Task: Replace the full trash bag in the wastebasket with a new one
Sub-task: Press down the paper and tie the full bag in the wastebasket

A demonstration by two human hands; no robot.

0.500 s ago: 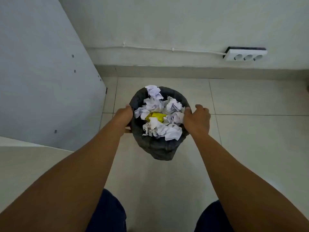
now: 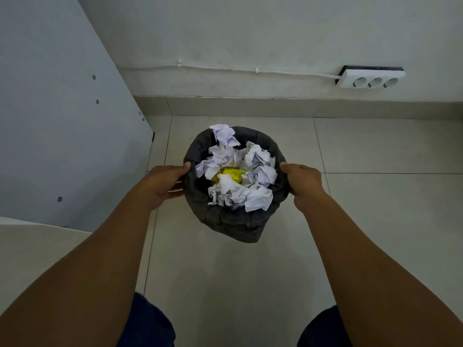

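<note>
The left hand [image 2: 165, 182] is gripping the left edge of the dark trash bag [image 2: 233, 221] just left of the frame's centre, thumb lying over the top of the bag's rim and fingers curling round underneath its outer side. The right hand [image 2: 304, 182] is gripping the opposite edge just right of centre, its thumb pointing inward onto the rim and the remaining fingers folding down over the outside. Both forearms are reaching up from the lower corners of the frame toward the middle.

The bag is sitting between the two hands at the centre of the frame, its mouth standing open and its grey-black plastic bulging out toward the viewer. Whether a wastebasket is sitting inside or beneath the plastic cannot be told, as only the bag is showing. Crumpled white paper [image 2: 250, 196] is heaping up to the rim, and a yellow scrap [image 2: 231, 175] is lying in the middle of it.

Pale floor tiles [image 2: 375, 209] are spreading around and below the bag. Dark trouser knees [image 2: 147, 324] are showing at the bottom edge. A grey panel [image 2: 62, 108] is filling the upper left. Along the white wall, a thin cable [image 2: 225, 69] is running across to a white triple socket strip [image 2: 373, 80] in the upper right.
</note>
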